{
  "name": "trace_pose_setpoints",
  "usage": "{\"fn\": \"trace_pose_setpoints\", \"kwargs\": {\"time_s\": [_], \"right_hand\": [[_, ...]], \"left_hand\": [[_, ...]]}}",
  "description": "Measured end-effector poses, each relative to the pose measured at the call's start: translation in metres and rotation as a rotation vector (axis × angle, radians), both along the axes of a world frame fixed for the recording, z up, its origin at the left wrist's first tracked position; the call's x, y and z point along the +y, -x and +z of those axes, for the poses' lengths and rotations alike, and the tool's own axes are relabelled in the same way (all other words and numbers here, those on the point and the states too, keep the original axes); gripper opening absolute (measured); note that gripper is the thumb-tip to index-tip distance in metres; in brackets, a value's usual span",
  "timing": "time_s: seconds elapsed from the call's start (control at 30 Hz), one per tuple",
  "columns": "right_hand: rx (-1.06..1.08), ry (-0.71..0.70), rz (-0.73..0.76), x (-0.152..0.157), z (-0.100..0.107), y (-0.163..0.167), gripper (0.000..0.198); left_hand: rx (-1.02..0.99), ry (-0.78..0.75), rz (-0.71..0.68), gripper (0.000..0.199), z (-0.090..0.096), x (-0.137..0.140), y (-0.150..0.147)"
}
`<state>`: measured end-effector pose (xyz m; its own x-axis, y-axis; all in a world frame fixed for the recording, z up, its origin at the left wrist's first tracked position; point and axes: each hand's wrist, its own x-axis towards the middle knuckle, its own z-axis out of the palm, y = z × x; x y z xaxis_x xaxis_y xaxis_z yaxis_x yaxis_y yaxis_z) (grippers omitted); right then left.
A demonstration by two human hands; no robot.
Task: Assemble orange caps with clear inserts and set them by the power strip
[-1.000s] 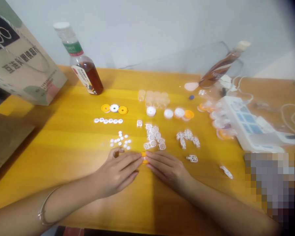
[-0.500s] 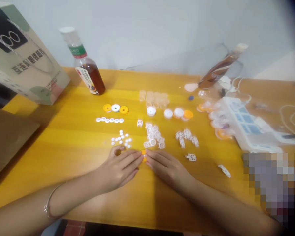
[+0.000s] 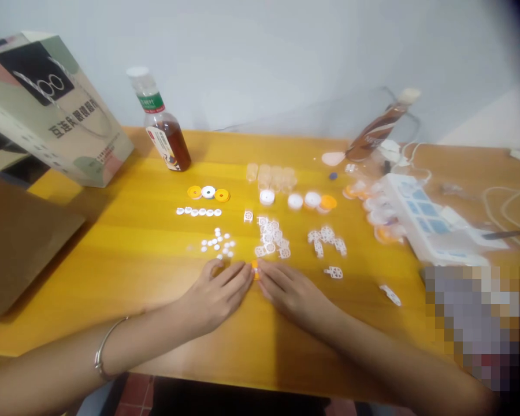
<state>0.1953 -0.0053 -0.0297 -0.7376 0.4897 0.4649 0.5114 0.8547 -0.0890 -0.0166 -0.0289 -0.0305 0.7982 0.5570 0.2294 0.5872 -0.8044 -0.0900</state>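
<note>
Between my fingertips is a small round orange plastic part (image 3: pixel 255 270) with a pale middle, mostly covered by the fingers. My left hand (image 3: pixel 223 292) grips it from the left, its thumb raised near the small white discs (image 3: pixel 216 242). From the other side my right hand (image 3: pixel 288 292) pinches the same part, fingers pressed together. Just beyond both hands lies a cluster of white spoked plastic pieces (image 3: pixel 272 234). More such pieces (image 3: pixel 328 236) lie to the right, with a single spoked piece (image 3: pixel 335 272) nearer me.
Orange and white round parts (image 3: pixel 208 192) and a row of white caps (image 3: pixel 198 212) lie left of centre. Translucent cups (image 3: pixel 271 176) stand farther back. A tea bottle (image 3: pixel 167 138), paper bag (image 3: pixel 78 115), brown bottle (image 3: pixel 375 130) and white compartment box (image 3: pixel 420 208) surround the work area.
The camera view has shifted slightly, so the bag and bottles sit a little lower. Both hands keep their grip on the orange part in nearly the same pose.
</note>
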Motion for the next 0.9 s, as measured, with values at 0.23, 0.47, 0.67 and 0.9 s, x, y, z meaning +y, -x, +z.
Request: {"fn": "trace_pose_setpoints", "kwargs": {"time_s": [0.23,0.47,0.67,0.9], "right_hand": [[0.136,0.051,-0.027,0.001,-0.002,0.0,0.011],[0.21,0.089,-0.041,0.003,-0.007,0.001,0.014],[0.245,0.17,-0.041,0.004,-0.003,0.001,0.019],[0.316,0.251,-0.042,0.005,-0.007,0.003,0.023]], "left_hand": [[-0.331,0.101,0.133,0.025,0.019,0.023,0.018],[-0.275,0.176,0.287,0.016,0.026,0.055,0.055],[-0.228,0.187,0.272,0.017,0.022,0.055,0.052],[-0.319,0.18,0.282,0.015,0.021,0.053,0.045]]}}
